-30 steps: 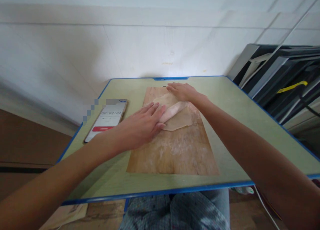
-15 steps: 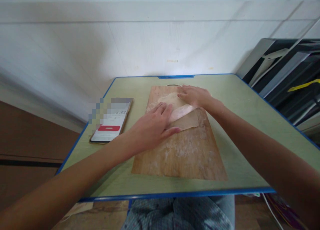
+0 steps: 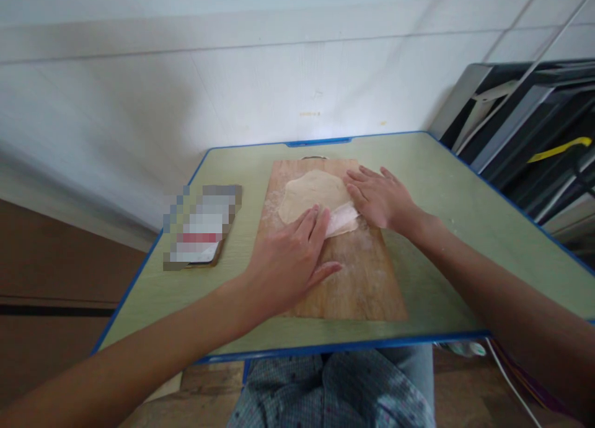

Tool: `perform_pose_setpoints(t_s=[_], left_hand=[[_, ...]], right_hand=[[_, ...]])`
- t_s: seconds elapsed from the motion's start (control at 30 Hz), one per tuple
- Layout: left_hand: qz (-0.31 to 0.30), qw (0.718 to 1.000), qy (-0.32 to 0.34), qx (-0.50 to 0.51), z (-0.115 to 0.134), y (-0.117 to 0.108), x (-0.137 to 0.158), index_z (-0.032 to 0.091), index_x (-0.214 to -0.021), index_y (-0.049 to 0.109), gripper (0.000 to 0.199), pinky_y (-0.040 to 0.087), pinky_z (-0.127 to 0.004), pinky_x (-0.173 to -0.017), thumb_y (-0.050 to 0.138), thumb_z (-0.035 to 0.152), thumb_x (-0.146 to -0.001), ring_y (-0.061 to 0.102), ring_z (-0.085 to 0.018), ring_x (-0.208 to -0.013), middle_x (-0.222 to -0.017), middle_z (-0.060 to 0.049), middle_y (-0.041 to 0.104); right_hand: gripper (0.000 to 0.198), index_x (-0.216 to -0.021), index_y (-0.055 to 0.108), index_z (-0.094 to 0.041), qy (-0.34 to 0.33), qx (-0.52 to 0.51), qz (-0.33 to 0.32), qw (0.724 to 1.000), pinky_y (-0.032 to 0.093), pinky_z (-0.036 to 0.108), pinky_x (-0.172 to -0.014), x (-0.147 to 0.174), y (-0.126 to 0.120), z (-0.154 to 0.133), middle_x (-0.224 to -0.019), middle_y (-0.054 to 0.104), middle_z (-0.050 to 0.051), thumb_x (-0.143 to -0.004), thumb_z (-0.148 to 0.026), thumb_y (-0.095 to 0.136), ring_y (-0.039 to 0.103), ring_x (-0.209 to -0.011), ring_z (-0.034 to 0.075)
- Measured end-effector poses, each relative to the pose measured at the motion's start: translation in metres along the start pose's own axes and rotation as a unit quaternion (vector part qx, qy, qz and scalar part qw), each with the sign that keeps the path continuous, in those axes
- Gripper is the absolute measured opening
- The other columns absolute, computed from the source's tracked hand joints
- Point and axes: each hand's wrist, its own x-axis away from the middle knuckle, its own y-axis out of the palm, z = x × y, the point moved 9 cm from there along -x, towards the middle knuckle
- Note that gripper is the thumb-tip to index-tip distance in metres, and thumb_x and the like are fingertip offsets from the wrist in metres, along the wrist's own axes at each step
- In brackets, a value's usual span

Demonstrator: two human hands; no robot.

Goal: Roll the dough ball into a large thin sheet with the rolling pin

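A thin, pale sheet of dough (image 3: 312, 192) lies on a floured wooden board (image 3: 357, 294). Across its near right part runs a whitish, flour-dusted rolling pin (image 3: 340, 222), tilted up to the right, with both ends hidden by my hands. My left hand (image 3: 290, 251) rests on the pin's left end, fingers stretched out and thumb apart. On the right end lies my right hand (image 3: 379, 198), flat with spread fingers, over the board's right edge. Neither hand wraps round the pin.
The board lies on a pale green table (image 3: 446, 254) with a blue rim. A phone (image 3: 202, 226), partly blurred out, lies left of the board. Behind the table is a white wall (image 3: 260, 87). Dark and grey flat items (image 3: 515, 121) lean at the right.
Both hands and the rolling pin have come nearer to me over the dough. More of the sheet now shows beyond the pin, and only a narrow strip on the near side. The view has shifted slightly.
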Motion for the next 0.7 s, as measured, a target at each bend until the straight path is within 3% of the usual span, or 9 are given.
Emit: perform_pose_setpoints(t_s=[0.27, 0.43, 0.7], left_hand=[[0.017, 0.999, 0.000, -0.030, 0.007, -0.002, 0.001, 0.004, -0.136, 0.030, 0.071, 0.041, -0.038, -0.100, 0.033, 0.057, -0.089, 0.040, -0.027, -0.128, -0.139, -0.020, 0.041], [0.048, 0.998, -0.001, -0.048, 0.011, -0.004, 0.000, 0.004, -0.136, 0.031, 0.071, 0.038, -0.037, -0.102, 0.031, 0.058, -0.089, 0.040, -0.027, -0.128, -0.140, -0.021, 0.039], [0.064, 0.997, 0.016, -0.031, 0.002, 0.000, -0.005, 0.008, -0.131, 0.040, 0.058, 0.037, -0.038, -0.102, 0.031, 0.051, -0.092, 0.043, -0.026, -0.126, -0.136, -0.017, 0.046]], right_hand=[[0.049, -0.119, 0.057, -0.010, -0.002, -0.028, 0.055, 0.998, 0.028, 0.052, -0.104, 0.027, -0.006, 0.003, -0.129, 0.055, 0.012, -0.094, -0.027, 0.018, 0.046, -0.123, 0.027], [0.050, -0.125, 0.053, -0.010, 0.005, -0.043, 0.077, 0.996, 0.030, 0.052, -0.104, 0.049, -0.008, 0.006, -0.130, 0.054, 0.013, -0.095, -0.030, 0.019, 0.043, -0.126, 0.027], [0.052, -0.133, 0.046, -0.011, -0.065, -0.041, 0.093, 0.993, 0.033, 0.048, -0.104, 0.072, -0.008, 0.009, -0.135, 0.049, 0.012, -0.095, -0.038, 0.023, 0.042, -0.127, 0.025]])
